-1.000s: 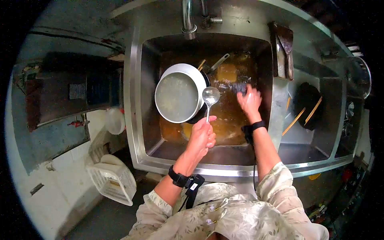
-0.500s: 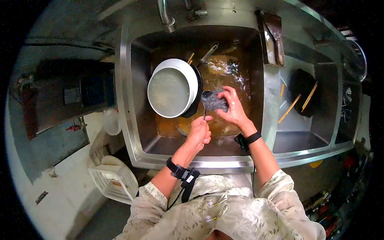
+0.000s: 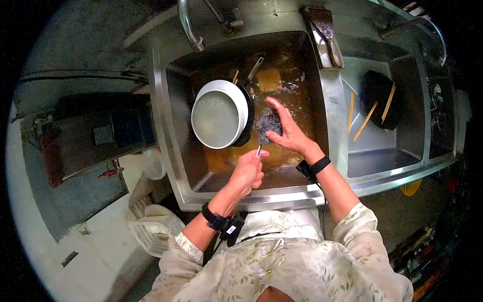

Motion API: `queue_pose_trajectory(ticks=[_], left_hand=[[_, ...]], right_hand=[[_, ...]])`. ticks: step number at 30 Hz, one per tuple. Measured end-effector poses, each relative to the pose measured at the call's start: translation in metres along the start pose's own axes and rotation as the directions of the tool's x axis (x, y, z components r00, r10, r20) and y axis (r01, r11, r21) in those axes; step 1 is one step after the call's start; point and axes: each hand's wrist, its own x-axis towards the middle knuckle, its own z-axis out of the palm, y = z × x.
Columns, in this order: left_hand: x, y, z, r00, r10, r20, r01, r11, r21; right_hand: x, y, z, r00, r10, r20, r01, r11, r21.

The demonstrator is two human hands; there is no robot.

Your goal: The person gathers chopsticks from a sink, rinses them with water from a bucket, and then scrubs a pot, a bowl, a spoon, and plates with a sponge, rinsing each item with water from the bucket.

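Observation:
My left hand [image 3: 246, 172] grips the thin metal handle of a spoon [image 3: 259, 150] over the left sink basin. In my right hand [image 3: 294, 135] is a grey steel wool scrubber [image 3: 268, 126], pressed against the spoon's head, which it now hides. Just left of my hands, a white bowl [image 3: 244, 108] of cloudy water rests on dark cookware, its full shape not visible. Brownish water lies in the steel basin [image 3: 176, 121] beneath.
A utensil handle [image 3: 255, 69] sticks up behind the bowl. The right basin holds chopsticks [image 3: 366, 121] and a dark round item [image 3: 375, 90]. A faucet [image 3: 188, 27] hangs over the back rim, and a dark holder [image 3: 322, 35] stands between basins. A white basket [image 3: 156, 231] sits lower left.
My right hand has moved slightly down with the scrubber, covering the spoon's head that showed before. My left hand keeps its grip on the handle. The whole view has shifted and tilted slightly.

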Motion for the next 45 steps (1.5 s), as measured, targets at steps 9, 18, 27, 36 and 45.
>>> queue_pose_trajectory(ticks=[9, 18, 27, 36, 45], left_hand=[[-0.022, -0.006, -0.005, 0.997, 0.037, -0.065, -0.024, 0.982, 0.187], [-0.025, -0.025, -0.004, 0.973, 0.181, -0.143, -0.186, 0.982, -0.019], [-0.039, -0.012, -0.047, 0.983, 0.166, -0.081, -0.174, 0.980, -0.098], [-0.040, -0.014, -0.031, 0.995, 0.097, -0.039, -0.095, 0.994, 0.051], [-0.026, -0.050, -0.024, 0.974, 0.200, -0.105, -0.200, 0.980, 0.013]], right_hand=[[-0.004, 0.005, 0.013, 0.970, 0.171, 0.172, -0.184, 0.981, 0.067], [0.008, -0.027, 0.070, 0.864, 0.207, -0.458, -0.218, 0.976, 0.029], [-0.005, 0.016, 0.020, 0.826, 0.293, -0.482, -0.249, 0.956, 0.154], [-0.012, -0.038, 0.077, 0.895, 0.440, -0.080, -0.282, 0.694, 0.662], [-0.011, -0.032, 0.047, 0.982, 0.140, -0.123, -0.153, 0.982, -0.106]])
